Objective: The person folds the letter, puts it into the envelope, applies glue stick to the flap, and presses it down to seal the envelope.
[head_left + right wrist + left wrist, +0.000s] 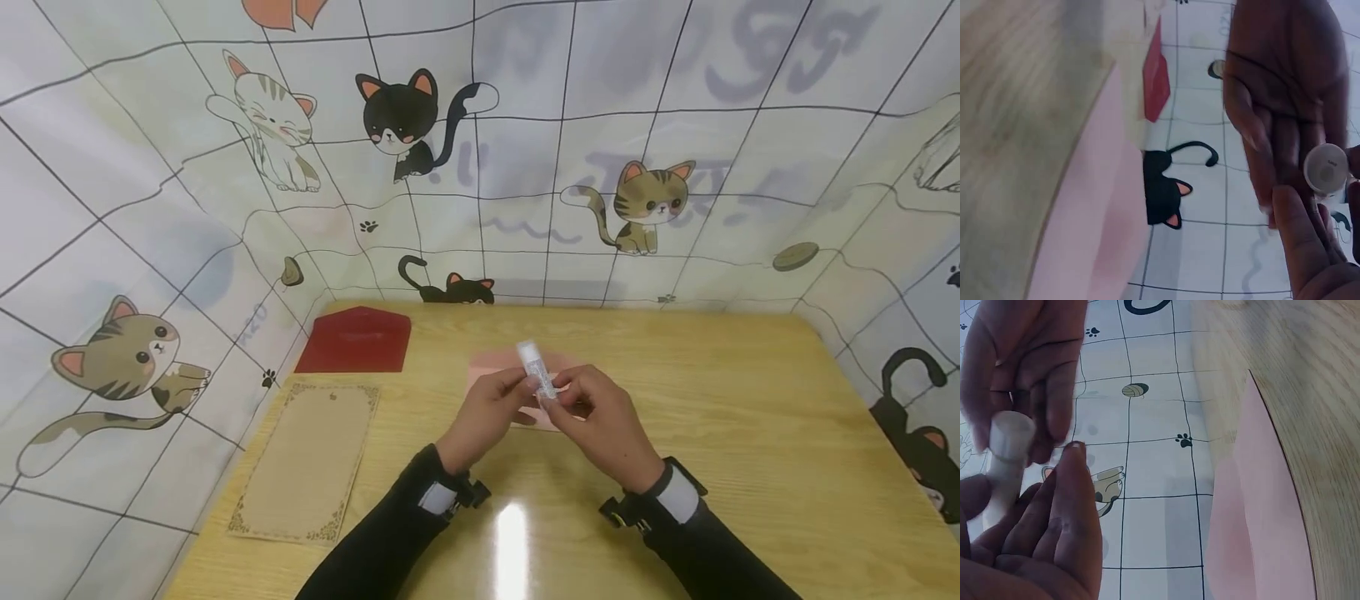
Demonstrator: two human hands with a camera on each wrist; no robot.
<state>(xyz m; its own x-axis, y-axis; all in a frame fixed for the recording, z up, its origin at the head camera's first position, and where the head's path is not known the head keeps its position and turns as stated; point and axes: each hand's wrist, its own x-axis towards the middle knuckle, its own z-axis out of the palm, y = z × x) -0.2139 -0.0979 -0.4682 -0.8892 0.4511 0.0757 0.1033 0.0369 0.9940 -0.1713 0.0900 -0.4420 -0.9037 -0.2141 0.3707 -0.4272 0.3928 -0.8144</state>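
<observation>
Well, at the far left we have a tan bordered sheet [307, 462] close along the left edge of the table [750, 417], and just behind it a dark red envelope [356, 342] near the back left corner, its pointed side toward the back edge. A strip of wood separates these from our left hand [480, 412], whose fingers pinch a small white tube [535, 368]. We hold that tube up off the table, tilted, its far end leaning left, over a pink envelope [487, 367] that our hands partly hide. Our right hand [603, 425] grips the tube's near end with its fingers. Rightward, we have a broad stretch of wood to move across, out to the table's right edge, where cat-printed sheeting [517, 167] rises.
</observation>
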